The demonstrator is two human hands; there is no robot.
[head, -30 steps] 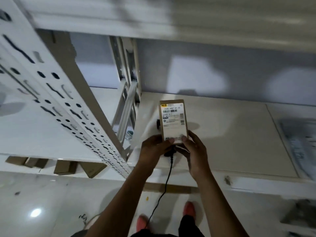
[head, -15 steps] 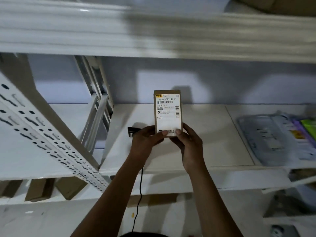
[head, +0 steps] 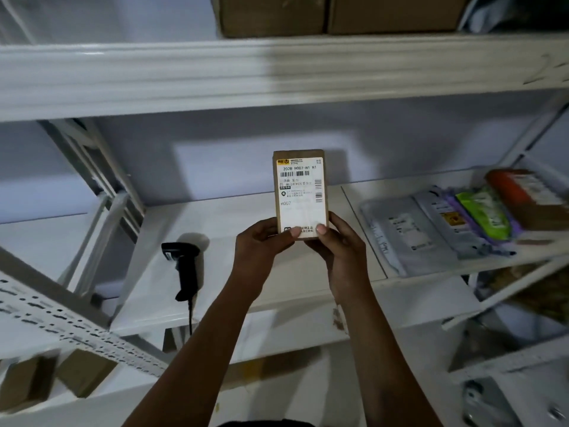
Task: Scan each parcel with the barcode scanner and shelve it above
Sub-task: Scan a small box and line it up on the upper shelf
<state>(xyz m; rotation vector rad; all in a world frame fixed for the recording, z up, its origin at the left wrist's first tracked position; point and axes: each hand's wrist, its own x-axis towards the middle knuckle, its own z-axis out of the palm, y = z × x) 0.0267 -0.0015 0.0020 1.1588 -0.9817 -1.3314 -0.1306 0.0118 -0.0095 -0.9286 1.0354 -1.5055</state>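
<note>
Parcel [head: 301, 195] at frame centre, upright, label toward camera for reading; left hand [head: 263, 238] and right hand [head: 340, 241] clamped on bottom edge. Barcode scanner [head: 184, 266] parked lower left on shelf [head: 234, 291], freeing both hands; likely shelving next.

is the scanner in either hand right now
No, the barcode scanner lies on the shelf while the left hand and right hand hold the parcel.

Parcel [head: 300, 192] label reads "202B H007-H1 H1", lower "H007"
</note>
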